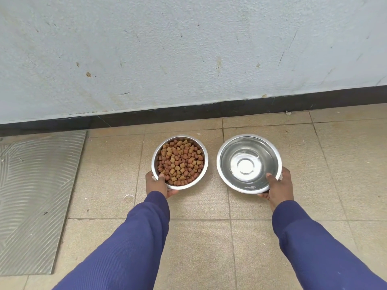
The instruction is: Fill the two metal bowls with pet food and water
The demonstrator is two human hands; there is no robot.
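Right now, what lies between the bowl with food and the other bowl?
Nothing: in the head view only bare floor tile separates the food bowl from the other bowl.

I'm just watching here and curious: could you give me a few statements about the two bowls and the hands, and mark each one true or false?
1. The round metal bowl of brown kibble is held by the left hand. True.
2. The shiny round metal bowl on the right holds kibble too. False: there is no kibble in it; it looks to hold clear water.
3. The right hand has its thumb over that bowl's rim. True.
4. The two bowls touch each other. False: beige floor tiles show between them.
5. A grey ribbed mat lies right of the bowls. False: it lies to their left.
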